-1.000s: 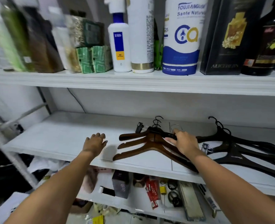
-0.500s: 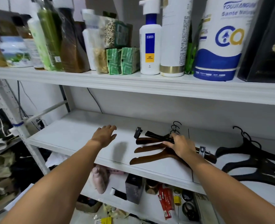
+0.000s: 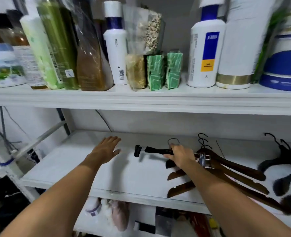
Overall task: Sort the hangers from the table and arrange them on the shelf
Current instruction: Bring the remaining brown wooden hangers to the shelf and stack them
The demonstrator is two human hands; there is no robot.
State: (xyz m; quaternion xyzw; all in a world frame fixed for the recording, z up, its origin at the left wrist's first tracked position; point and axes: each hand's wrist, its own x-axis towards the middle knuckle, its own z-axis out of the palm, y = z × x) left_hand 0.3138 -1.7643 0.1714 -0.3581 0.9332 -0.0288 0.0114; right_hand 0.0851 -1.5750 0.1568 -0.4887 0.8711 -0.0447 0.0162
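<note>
My right hand point(image 3: 180, 155) grips a black clip hanger point(image 3: 154, 149) by its middle and holds it just above the white middle shelf point(image 3: 73, 161). One clip sticks out to the left and its wire hook rises behind my fingers. Under and to the right of that hand lies a stack of brown wooden hangers point(image 3: 226, 170). A pile of black hangers point(image 3: 284, 170) lies at the far right of the shelf. My left hand point(image 3: 105, 150) hovers flat with fingers spread over the bare left part of the shelf, holding nothing.
The upper shelf point(image 3: 141, 98) carries bottles, a white pump bottle point(image 3: 205, 48), green soap bars point(image 3: 164, 71) and bagged goods. Below the middle shelf, a lower shelf point(image 3: 141, 218) holds small boxes and packets. A metal rack post and cables point(image 3: 6, 144) stand at the left.
My right hand has lifted the black clip hanger off the brown stack and carried it leftward. My left hand reached further over the shelf. The view shifted left.
</note>
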